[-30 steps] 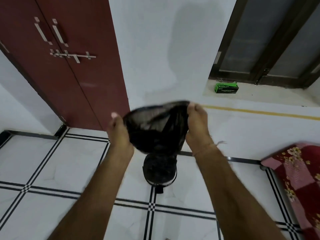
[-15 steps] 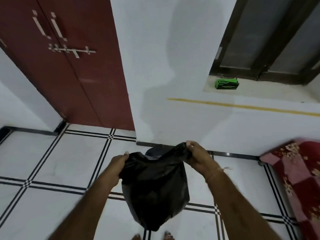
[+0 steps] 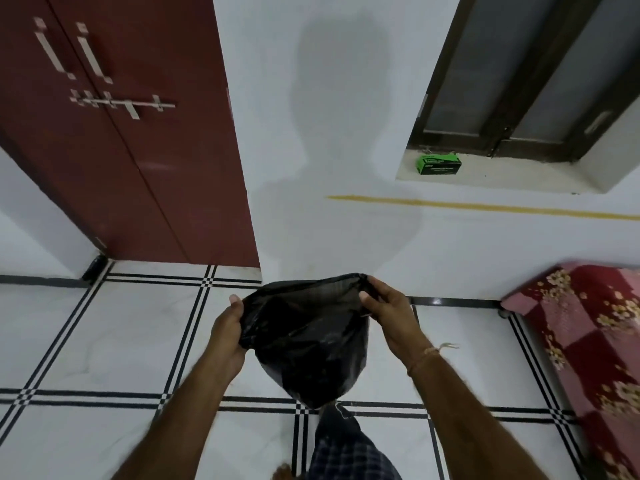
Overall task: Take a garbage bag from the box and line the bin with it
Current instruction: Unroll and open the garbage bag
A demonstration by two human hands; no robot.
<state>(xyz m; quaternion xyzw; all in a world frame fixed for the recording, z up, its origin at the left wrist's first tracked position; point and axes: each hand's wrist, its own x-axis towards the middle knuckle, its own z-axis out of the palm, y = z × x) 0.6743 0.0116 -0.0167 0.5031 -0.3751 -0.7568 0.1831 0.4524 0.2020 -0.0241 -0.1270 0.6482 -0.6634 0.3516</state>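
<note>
We hold the black garbage bag (image 3: 311, 344) up in front of us, over the white tiled floor (image 3: 104, 341). Our left hand (image 3: 227, 336) has a closed grip on the left edge of the bag's mouth. Our right hand (image 3: 389, 313) pinches the right edge, and the mouth is pulled open between them. The inside looks dark, and we cannot tell if anything is in it. The bag's bottom hangs down near our leg (image 3: 346, 448). The green box (image 3: 438, 164) sits far off on the ledge (image 3: 502, 178) under the window. We cannot see what is in the box.
</note>
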